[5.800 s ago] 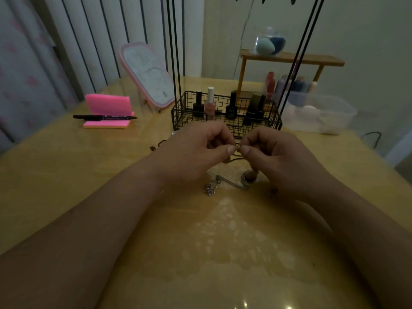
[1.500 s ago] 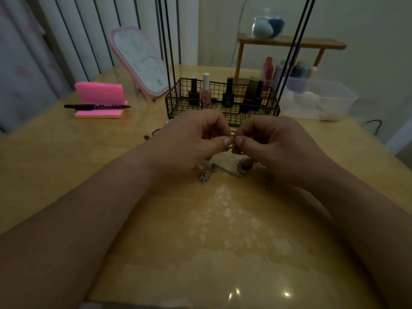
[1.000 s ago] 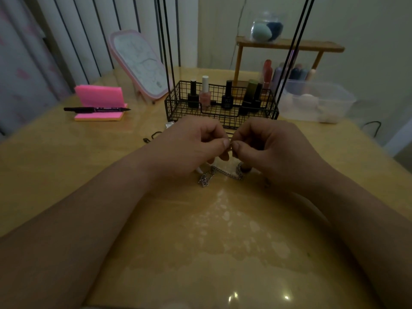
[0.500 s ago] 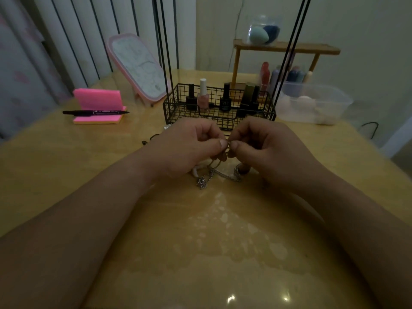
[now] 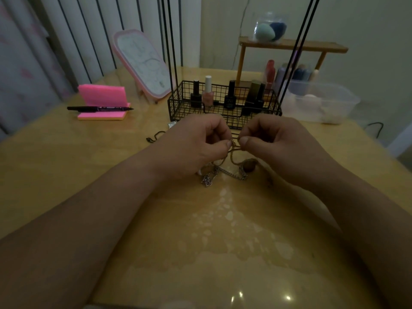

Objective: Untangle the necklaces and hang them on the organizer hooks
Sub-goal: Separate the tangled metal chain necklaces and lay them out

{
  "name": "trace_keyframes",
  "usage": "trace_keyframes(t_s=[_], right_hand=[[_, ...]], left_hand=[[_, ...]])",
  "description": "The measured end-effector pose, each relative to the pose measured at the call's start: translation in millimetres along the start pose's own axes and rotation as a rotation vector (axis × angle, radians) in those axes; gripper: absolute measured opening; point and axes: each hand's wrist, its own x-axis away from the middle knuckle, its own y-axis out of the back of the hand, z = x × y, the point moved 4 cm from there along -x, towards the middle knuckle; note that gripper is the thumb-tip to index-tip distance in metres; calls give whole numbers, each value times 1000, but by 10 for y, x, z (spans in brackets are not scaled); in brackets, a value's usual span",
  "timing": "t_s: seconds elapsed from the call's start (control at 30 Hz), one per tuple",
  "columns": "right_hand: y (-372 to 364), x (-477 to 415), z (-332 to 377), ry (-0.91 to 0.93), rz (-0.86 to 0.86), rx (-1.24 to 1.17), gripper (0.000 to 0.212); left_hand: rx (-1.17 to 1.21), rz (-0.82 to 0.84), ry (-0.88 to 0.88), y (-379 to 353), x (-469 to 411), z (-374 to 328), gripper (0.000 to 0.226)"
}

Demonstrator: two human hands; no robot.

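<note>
My left hand [image 5: 196, 146] and my right hand [image 5: 276, 143] meet just above the table, each pinching a thin gold-brown necklace cord [image 5: 233, 156] between thumb and forefinger. Below them a tangle lies on the table: a silver chain [image 5: 229, 175] and a round brown pendant [image 5: 249, 166]. A thin black cord [image 5: 156, 136] trails left of my left hand. The organizer stands behind my hands as a black wire basket [image 5: 178, 108] with tall black uprights [image 5: 169, 52]; its hooks are out of frame.
Nail polish bottles [image 5: 207, 92] stand in the basket. A pink sticky-note pad with a black pen [image 5: 100, 108] lies at left, a pink mirror [image 5: 142, 65] behind it. A clear plastic tub [image 5: 321, 103] and a wooden shelf [image 5: 292, 44] stand at back right.
Both hands have stayed pinched on the cord and worked it with small finger movements. A short loop of cord now shows hanging between the fingertips. The view shifted slightly.
</note>
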Motion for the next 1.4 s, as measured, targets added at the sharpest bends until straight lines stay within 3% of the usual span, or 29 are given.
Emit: trace_keyframes(t_s=[0.3, 0.57, 1.4], right_hand=[[-78, 25, -46, -229, 169, -241, 11], [-73, 11, -89, -287, 158, -419, 12], [-72, 24, -51, -233, 125, -303, 13]], left_hand=[[-38, -63, -50, -2, -5, 6, 9], [-66, -43, -106, -11, -8, -8, 8], [-95, -39, -117, -22, -7, -11, 10]])
